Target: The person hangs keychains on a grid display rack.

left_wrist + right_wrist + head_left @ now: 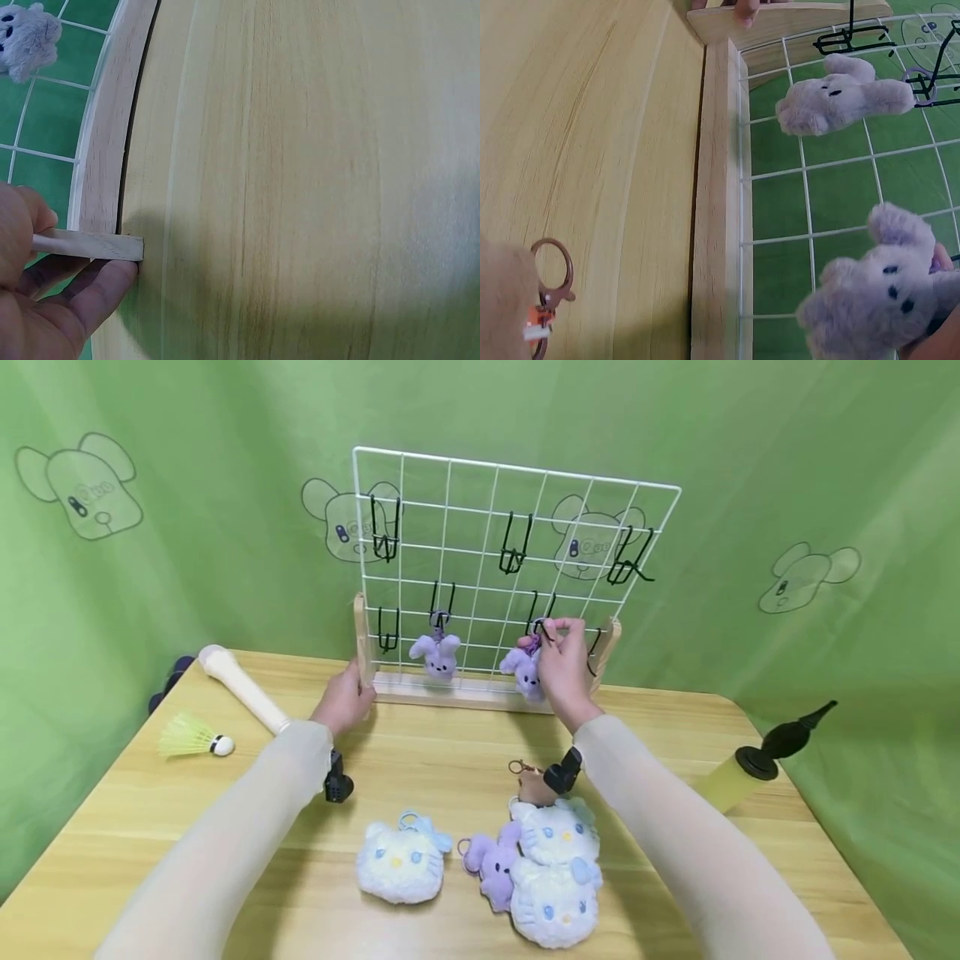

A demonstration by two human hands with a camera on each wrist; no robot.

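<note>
My left hand (345, 697) grips the wooden side piece (90, 244) of a white wire grid rack (491, 553), thumb on one face and fingers on the other. With my right hand (564, 670) I pinch the top of a purple bunny plush keychain (525, 673), right at a black hook on the lower part of the grid. That plush hangs against the wires; whether its ring is over the hook, I cannot tell. Left of it, another purple bunny plush keychain (437, 655) hangs from a black hook (442, 599) by its ring.
Several plush keychains lie in front: white cat heads (400, 863), a purple bunny (497, 867) and a brown one (536, 787). A white stick-like object (243, 689) and a shuttlecock (197, 738) lie left. A yellow bottle with black nozzle (731, 781) is at right, green cloth behind.
</note>
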